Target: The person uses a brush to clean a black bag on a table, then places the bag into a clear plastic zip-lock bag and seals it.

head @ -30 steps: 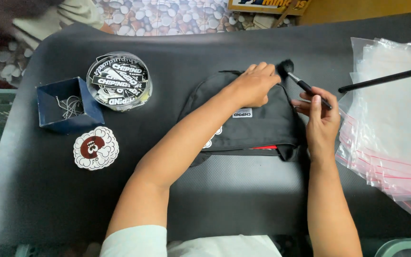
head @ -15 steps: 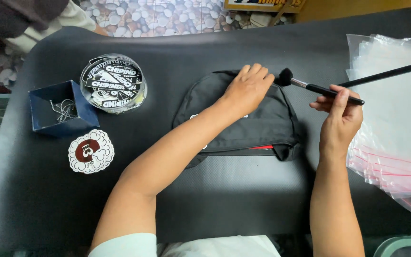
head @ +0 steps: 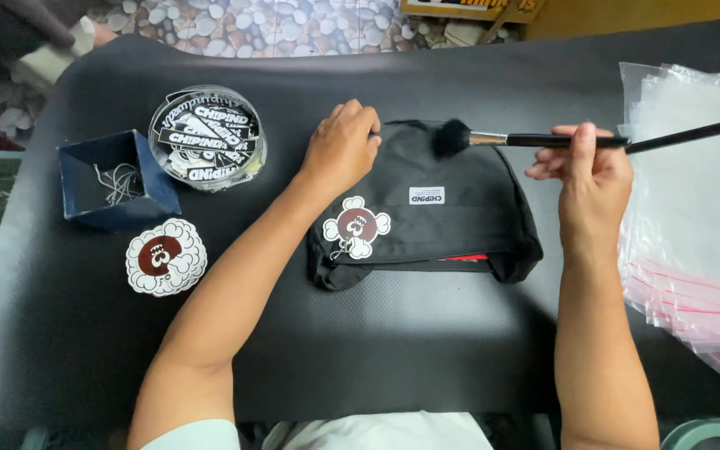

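Soft, even light falls from above me, bright enough that nothing sits in real darkness. Under my right hand (head: 583, 167) and forearm a blurred shadow spreads onto the black table (head: 427, 350), with a fainter one beneath my left hand (head: 342, 146). Right of my right fingers, the clear plastic bags (head: 693, 225) glare pale and washed out. Left of my left fingers, the round clear tub (head: 207, 137) catches small glints. Focus is sharp at centre; the corners soften and bend slightly.

The folded garment (head: 435, 217) is lying mid-table (head: 377, 350). Left of it are sitting the round tub (head: 207, 137), the box (head: 114, 179) and a cloud-shaped tag (head: 165, 257); right of it, the bags (head: 693, 225) are lying stacked.
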